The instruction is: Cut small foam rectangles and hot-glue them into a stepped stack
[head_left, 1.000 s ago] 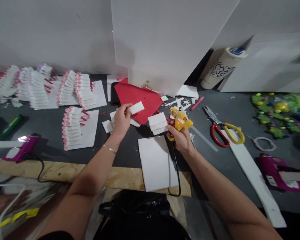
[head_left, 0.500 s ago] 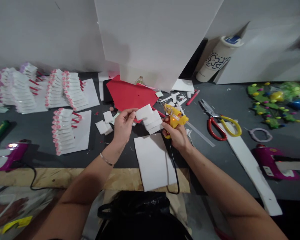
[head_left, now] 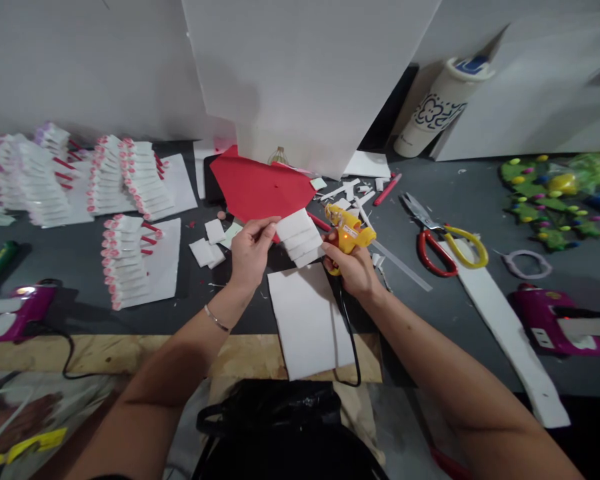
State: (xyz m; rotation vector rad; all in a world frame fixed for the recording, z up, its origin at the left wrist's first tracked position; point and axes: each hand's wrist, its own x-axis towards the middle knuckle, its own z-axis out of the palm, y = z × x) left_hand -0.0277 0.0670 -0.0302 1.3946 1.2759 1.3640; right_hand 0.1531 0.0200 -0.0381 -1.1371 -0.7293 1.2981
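My left hand (head_left: 251, 251) pinches the upper left edge of a small stack of overlapping white foam pieces (head_left: 300, 239). A yellow hot glue gun (head_left: 349, 230) with a lit orange light is in my right hand (head_left: 353, 267), whose fingertips also touch the right edge of the stack. Below the stack lies a white foam board (head_left: 307, 327), partly over the table's front edge, with the gun's black cord across it. Loose white squares (head_left: 207, 253) rest left of my left hand. Red paper (head_left: 263, 183) is spread behind my hands.
Scissors (head_left: 437, 240) with red and yellow handles lie on the right, near a long white strip (head_left: 510, 340). Purple power sockets (head_left: 555, 320) sit further right. Rows of white pieces with pink ends (head_left: 125, 260) stand left. A tumbler (head_left: 437, 110) leans at the back.
My left hand has brought the top white piece down and right, so it lines up in overlapping steps with the others. The glue gun stays in my right hand.
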